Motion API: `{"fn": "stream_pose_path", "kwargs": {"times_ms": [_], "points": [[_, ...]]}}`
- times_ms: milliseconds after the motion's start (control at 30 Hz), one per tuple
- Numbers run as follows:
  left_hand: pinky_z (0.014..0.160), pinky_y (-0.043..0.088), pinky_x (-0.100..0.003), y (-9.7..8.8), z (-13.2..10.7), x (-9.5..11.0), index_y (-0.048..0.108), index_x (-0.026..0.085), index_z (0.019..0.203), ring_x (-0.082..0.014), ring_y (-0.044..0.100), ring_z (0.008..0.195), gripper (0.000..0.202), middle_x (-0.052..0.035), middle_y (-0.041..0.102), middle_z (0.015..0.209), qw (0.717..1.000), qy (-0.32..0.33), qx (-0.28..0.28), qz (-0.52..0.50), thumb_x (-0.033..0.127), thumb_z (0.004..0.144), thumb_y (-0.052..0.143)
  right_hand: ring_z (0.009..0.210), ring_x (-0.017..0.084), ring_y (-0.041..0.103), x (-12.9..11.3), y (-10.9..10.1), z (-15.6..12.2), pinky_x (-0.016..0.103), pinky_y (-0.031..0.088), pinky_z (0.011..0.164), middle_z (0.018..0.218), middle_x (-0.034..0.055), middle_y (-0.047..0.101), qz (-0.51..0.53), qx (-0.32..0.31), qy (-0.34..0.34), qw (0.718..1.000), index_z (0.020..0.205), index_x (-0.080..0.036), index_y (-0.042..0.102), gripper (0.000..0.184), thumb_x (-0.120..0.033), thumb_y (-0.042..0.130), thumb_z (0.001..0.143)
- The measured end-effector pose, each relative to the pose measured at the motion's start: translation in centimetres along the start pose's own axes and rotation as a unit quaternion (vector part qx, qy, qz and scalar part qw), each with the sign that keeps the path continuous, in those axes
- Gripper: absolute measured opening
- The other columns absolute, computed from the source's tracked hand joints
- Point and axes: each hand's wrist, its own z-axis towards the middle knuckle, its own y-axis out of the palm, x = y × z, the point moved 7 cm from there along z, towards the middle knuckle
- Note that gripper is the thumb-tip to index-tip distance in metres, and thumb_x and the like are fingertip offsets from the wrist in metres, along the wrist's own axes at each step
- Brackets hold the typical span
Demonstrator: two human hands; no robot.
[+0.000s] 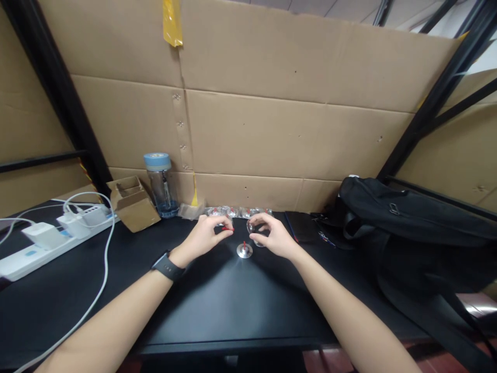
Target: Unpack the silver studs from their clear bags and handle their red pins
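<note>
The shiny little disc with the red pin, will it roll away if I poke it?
Probably not: the disc lies flat on the black table, so it would likely slide. It looks like metal, so it is probably stiff, and it looks small enough to be light. The upright red pin might give you something to pinch.

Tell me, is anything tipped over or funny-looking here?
Yes. The small cardboard box beside the water bottle sits tipped at an angle, and yellow tape hangs loose atop the cardboard wall. Nothing looks spilled. The left hand pinches a red piece; the right hand, a clear cap.
</note>
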Motion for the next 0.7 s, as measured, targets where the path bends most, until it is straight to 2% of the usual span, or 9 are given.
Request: {"fn": "stream_pose_path", "kwargs": {"times_ms": [100, 200, 300, 433, 700], "points": [[0.087, 0.050, -0.031, 0.0, -0.1, 0.2, 0.073, 0.024, 0.094, -0.0201, 0.072, 0.088, 0.020, -0.0005, 0.077, 0.095, 0.998, -0.017, 0.052, -0.021, 0.042, 0.087, 0.069, 0.108, 0.021, 0.064, -0.9, 1.0, -0.2, 0.034, 0.052, 0.086, 0.118, 0.0066, 0.066, 0.093, 0.030, -0.006, 0.995, 0.108, -0.024, 0.064, 0.034, -0.023, 0.077, 0.077], [0.091, 0.050, -0.034, 0.3, -0.3, 0.2, 0.076, 0.026, 0.092, -0.0223, 0.072, 0.094, 0.017, -0.0010, 0.078, 0.096, 0.997, -0.019, 0.071, -0.030, 0.041, 0.087, 0.070, 0.110, 0.022, 0.063, -1.4, 1.7, -0.5, 0.034, 0.053, 0.087, 0.119, 0.0070, 0.065, 0.145, 0.048, -0.006, 0.988, 0.107, -0.024, 0.063, 0.034, -0.024, 0.078, 0.077], [0.097, 0.048, -0.037, 0.6, -0.3, 0.6, 0.077, 0.028, 0.089, -0.0233, 0.068, 0.104, 0.013, -0.0014, 0.077, 0.101, 0.996, -0.006, 0.078, -0.030, 0.038, 0.088, 0.069, 0.112, 0.022, 0.063, -1.6, 2.2, -0.7, 0.034, 0.053, 0.087, 0.121, 0.0074, 0.064, 0.166, 0.060, -0.003, 0.984, 0.107, -0.025, 0.063, 0.035, -0.025, 0.079, 0.076], [0.100, 0.045, -0.041, 0.5, -0.5, 1.3, 0.076, 0.028, 0.090, -0.0239, 0.060, 0.115, 0.011, -0.0037, 0.068, 0.116, 0.994, 0.003, 0.114, -0.001, 0.033, 0.090, 0.067, 0.112, 0.022, 0.063, -1.7, 2.6, -0.7, 0.035, 0.053, 0.087, 0.122, 0.0079, 0.064, 0.184, 0.063, 0.000, 0.981, 0.108, -0.025, 0.062, 0.038, -0.026, 0.080, 0.075], [0.100, 0.039, -0.046, 0.5, -0.9, 2.4, 0.074, 0.027, 0.090, -0.0261, 0.052, 0.117, 0.011, -0.0051, 0.061, 0.116, 0.988, -0.009, 0.140, 0.070, 0.031, 0.092, 0.064, 0.108, 0.023, 0.066, -1.8, 3.0, -0.8, 0.034, 0.055, 0.084, 0.119, 0.0073, 0.065, 0.209, 0.067, 0.005, 0.976, 0.104, -0.024, 0.062, 0.039, -0.029, 0.083, 0.072]]}}
